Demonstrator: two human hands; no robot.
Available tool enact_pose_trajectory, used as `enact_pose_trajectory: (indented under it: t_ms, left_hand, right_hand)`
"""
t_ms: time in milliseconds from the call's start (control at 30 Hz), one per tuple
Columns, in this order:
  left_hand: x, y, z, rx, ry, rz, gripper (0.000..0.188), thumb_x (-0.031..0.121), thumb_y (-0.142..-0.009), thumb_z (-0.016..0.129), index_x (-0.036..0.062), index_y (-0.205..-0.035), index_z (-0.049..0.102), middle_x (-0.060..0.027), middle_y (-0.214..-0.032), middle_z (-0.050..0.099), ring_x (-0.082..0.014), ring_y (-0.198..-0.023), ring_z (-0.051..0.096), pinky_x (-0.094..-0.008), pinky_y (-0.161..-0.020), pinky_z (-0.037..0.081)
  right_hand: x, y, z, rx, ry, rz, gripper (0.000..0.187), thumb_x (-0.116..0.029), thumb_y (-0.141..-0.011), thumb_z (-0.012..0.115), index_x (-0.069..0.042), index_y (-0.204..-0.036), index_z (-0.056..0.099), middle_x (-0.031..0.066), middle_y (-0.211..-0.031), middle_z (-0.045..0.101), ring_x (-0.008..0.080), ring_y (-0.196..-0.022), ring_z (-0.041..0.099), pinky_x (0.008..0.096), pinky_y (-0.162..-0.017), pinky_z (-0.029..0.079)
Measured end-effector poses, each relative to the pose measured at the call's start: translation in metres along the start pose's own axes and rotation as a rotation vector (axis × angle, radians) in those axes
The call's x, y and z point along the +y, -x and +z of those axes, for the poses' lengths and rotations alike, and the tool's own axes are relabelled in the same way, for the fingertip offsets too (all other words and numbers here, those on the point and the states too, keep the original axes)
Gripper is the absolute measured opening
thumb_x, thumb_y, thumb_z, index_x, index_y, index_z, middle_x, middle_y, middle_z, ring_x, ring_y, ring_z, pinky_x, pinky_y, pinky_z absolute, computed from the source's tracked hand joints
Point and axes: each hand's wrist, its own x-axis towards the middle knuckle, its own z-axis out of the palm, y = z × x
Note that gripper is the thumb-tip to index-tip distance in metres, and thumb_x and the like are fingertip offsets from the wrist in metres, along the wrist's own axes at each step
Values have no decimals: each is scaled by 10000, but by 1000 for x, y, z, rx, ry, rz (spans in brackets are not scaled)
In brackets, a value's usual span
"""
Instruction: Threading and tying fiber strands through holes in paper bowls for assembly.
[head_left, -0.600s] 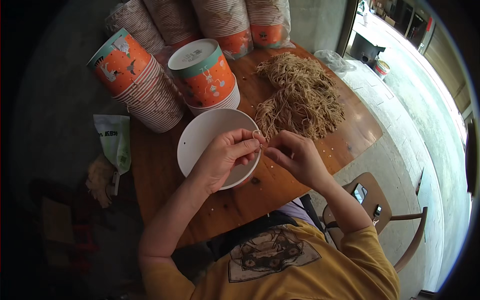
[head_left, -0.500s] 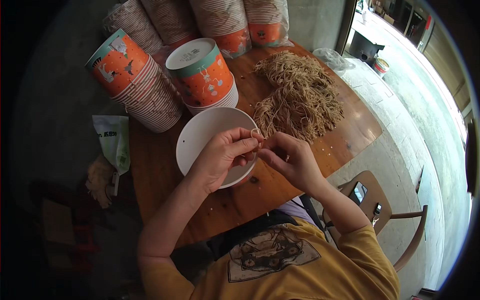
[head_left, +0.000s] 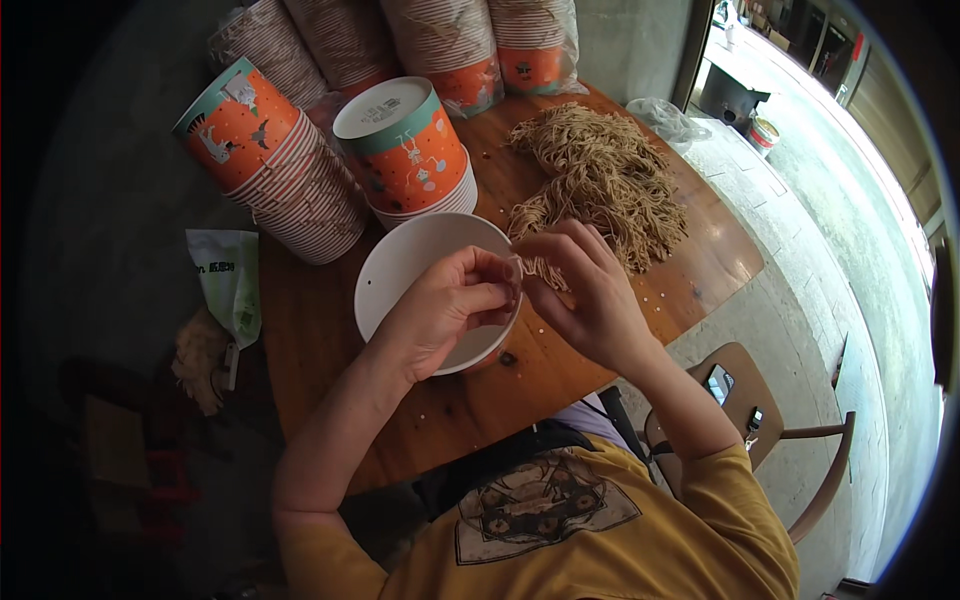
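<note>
Over the white tub, the left hand curls inward, its hold unclear. At its three o'clock, the right hand, thumb and forefinger parted, is nearer the cord heap, toward twelve.

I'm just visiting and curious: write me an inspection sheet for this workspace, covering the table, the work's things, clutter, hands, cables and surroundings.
Surface: brown wooden table, small pale specks scattered on it.
Job's things: open white tub with a small hole in its wall; pile of tan cords on the table.
Clutter: stacked orange-and-white tubs; crumpled clear bag.
Hands: left hand over the open tub, right hand by its right rim; what the fingertips hold is unclear.
Cables: none clearly seen.
Surroundings: chair at right with a phone on its seat.
</note>
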Motion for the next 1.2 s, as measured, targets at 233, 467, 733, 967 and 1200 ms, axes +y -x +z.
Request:
enact_pose_trajectory:
  t_ms: [233, 467, 733, 967, 1200]
  left_hand:
    - [1, 2, 7, 34, -109, 70, 195, -33, -849, 580, 23, -1017, 498, -46, -934, 561, -113, -848, 581, -257, -783, 501]
    - [-1, 0, 7, -13, -284, 157, 230, -40, -820, 595, 38, -1005, 482, -28, -933, 540, -107, -863, 558, -255, -759, 486]
    - [-12, -3, 11, 82, -652, 446, 232, -56, -837, 564, 37, -1026, 468, -50, -921, 531, -128, -850, 553, -289, -770, 493]
    - [-8, 10, 12, 293, -990, 646, 308, -57, -812, 590, 27, -1095, 504, -80, -883, 524, -195, -781, 565, -324, -706, 494]
    - [-17, 11, 20, 236, -820, 474, 117, 45, -891, 593, -11, -989, 562, -131, -827, 625, -247, -749, 634, -363, -687, 507]
  right_hand:
    - [23, -7, -5, -153, -177, -39, 120, -68, -810, 653, -24, -899, 585, 106, -1063, 562, 258, -985, 587, 364, -830, 498]
    - [14, 0, -11, -241, -423, 330, 55, -79, -861, 596, -36, -891, 582, 63, -952, 553, 118, -773, 562, 249, -644, 456]
    - [8, 4, -10, -228, -227, 220, 129, -121, -826, 696, -46, -881, 607, 62, -757, 542, 166, -611, 540, 296, -557, 445]
    - [9, 9, -4, -180, -224, 226, 97, -81, -829, 686, -32, -869, 613, 35, -755, 519, 97, -594, 477, 255, -543, 406]
    - [6, 9, -3, -161, -168, 196, 117, -105, -828, 689, -45, -881, 604, 63, -775, 548, 178, -639, 571, 303, -572, 476]
